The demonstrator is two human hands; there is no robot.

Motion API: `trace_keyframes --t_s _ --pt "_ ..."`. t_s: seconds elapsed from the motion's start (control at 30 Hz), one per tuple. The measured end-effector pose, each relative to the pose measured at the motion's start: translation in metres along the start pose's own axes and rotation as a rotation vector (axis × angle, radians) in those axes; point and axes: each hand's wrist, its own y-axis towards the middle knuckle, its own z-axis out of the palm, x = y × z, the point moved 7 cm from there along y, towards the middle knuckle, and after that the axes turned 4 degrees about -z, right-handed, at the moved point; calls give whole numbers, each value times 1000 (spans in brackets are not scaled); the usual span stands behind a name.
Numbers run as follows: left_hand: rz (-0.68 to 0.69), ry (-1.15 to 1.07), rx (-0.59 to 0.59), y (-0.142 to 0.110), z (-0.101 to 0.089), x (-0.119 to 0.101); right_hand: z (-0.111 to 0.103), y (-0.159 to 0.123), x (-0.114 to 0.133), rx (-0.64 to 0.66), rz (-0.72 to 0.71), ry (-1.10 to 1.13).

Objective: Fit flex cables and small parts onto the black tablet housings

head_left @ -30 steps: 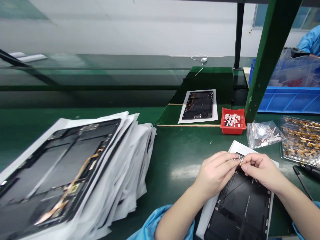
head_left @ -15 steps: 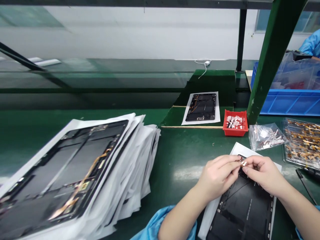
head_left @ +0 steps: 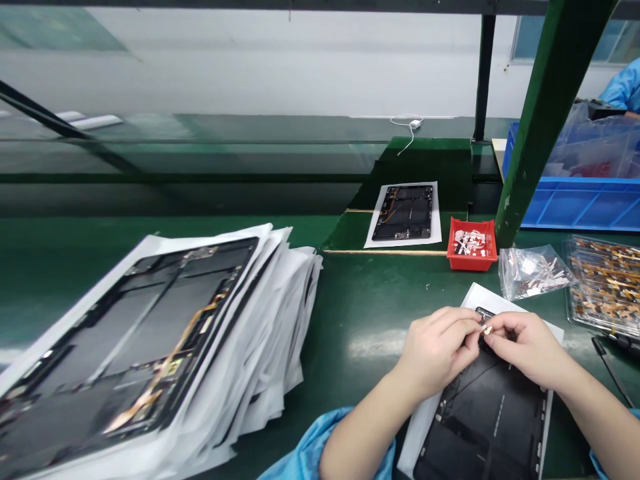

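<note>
Lower right: left hand point(head_left: 440, 347), right hand point(head_left: 530, 347) pinch tiny part point(head_left: 487, 330), fingers nearly closed, above flat black tablet housing point(head_left: 485, 420); glossy green worktop point(head_left: 360, 300) open leftward to paper-interleaved stack point(head_left: 260, 340).

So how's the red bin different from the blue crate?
The red bin is small, while the blue crate is much larger. The red bin holds small, mostly white pieces; the blue crate holds clear plastic. The red bin sits left of the green post, and the blue crate mostly right of it. Both are open-topped.
</note>
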Motion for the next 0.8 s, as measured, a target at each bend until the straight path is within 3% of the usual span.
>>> trace_keyframes --t_s 0.4,0.67,0.8 --pt "133 21 -52 -3 1 -2 -1 1 -7 15 40 -30" --pt "164 113 -14 -4 4 -8 0 3 -7 18 54 -57" --pt "131 53 -34 -2 4 -6 1 1 -7 36 61 -73"
